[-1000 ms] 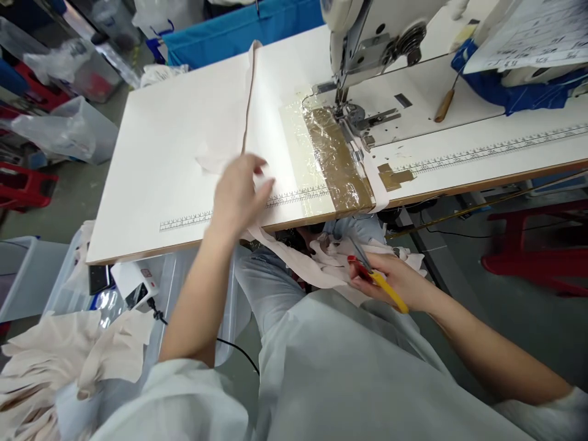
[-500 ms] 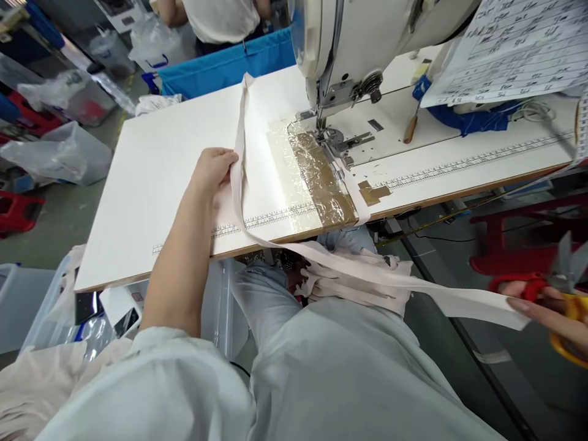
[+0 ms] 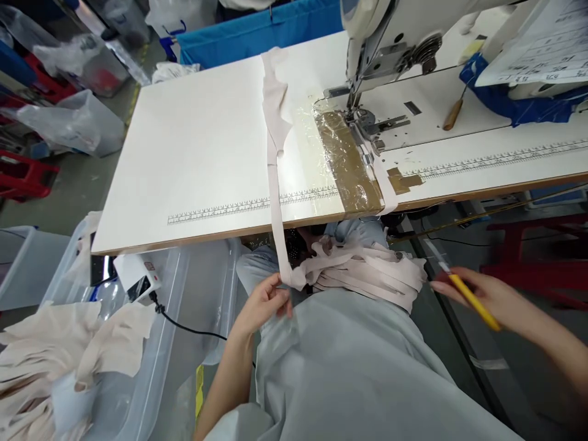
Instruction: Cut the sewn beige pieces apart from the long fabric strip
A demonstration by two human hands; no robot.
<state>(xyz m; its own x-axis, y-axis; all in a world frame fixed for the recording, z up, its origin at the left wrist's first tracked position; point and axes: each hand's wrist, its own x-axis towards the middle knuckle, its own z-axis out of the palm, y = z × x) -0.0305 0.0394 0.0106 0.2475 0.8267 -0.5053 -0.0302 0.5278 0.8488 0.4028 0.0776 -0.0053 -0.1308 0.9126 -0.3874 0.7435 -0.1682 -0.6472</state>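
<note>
My left hand (image 3: 265, 301) is just below the table's front edge, its fingers pinched on a pale pink fabric strip (image 3: 274, 190). From there the strip runs up over the table edge and across the white top, widening into a ragged-edged piece farther back. My right hand (image 3: 491, 297), at the right above the floor, holds scissors (image 3: 473, 300) seen edge-on, with a yellow handle and a blurred blade. A heap of similar pink strips (image 3: 367, 272) lies on my lap between the two hands.
A sewing machine (image 3: 390, 49) stands on the white table (image 3: 197, 147), with another pink strip (image 3: 384, 184) hanging at its front. An awl-like tool (image 3: 454, 114) with a wooden handle lies to its right. A plastic bin (image 3: 169, 355) with fabric pieces stands at the lower left.
My left hand has come down from the tabletop to near my lap. My right hand, with the scissors, has moved left and no longer holds the strip's end. The strip now lies across the table.
</note>
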